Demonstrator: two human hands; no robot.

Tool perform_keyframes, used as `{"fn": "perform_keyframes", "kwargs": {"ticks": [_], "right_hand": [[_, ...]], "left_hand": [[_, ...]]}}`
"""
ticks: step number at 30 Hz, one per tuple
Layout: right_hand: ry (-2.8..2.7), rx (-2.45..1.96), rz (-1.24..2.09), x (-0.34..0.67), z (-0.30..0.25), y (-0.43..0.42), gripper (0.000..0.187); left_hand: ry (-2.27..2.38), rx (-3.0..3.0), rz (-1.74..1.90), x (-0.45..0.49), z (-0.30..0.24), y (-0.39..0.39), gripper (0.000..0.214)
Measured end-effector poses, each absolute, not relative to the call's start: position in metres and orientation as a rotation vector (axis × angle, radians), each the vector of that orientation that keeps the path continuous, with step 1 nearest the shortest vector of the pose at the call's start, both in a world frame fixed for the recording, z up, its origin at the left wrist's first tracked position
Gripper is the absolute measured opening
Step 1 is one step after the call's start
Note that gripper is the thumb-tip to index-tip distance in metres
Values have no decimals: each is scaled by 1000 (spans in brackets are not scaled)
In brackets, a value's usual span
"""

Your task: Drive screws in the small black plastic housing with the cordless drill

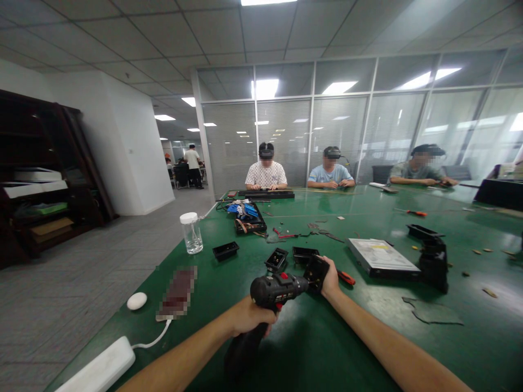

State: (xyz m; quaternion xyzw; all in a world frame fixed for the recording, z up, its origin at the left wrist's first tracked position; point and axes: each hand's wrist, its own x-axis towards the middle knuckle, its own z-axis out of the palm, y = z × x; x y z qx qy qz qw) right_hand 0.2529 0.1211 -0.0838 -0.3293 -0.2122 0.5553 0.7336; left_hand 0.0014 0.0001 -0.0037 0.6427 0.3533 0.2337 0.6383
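My left hand (250, 317) is wrapped round the grip of a black cordless power screwdriver (274, 292), whose nose points right at a small black plastic part (317, 270). My right hand (330, 277) holds that black part upright on the green table (310, 337), fingers closed around it. A red-handled tool (346, 278) lies just behind my right hand. Two more small black trays (277, 259) (304, 254) sit a little further off.
A clear jar with a white lid (191, 233) and another black tray (225, 250) stand to the left. A flat black device with a label (383, 259) lies at right. A white power strip (98, 371) lies near the front edge. Three people sit at the far side.
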Motion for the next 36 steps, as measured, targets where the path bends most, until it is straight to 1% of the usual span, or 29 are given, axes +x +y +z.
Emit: {"fn": "perform_keyframes", "kwargs": {"ticks": [12,19,27,36], "right_hand": [[-464,-711,1205,253,-84,121,21],[-487,-739,1133,252,-82,119,20],[-455,-706,1238,254,-85,121,20],[-502,-730,1171,248,-72,110,22]], "left_hand": [[801,1471,541,2,-6,2,16],[776,1471,520,2,2,-1,17],[793,1470,517,2,3,-1,16],[821,1447,497,3,0,0,16]]}}
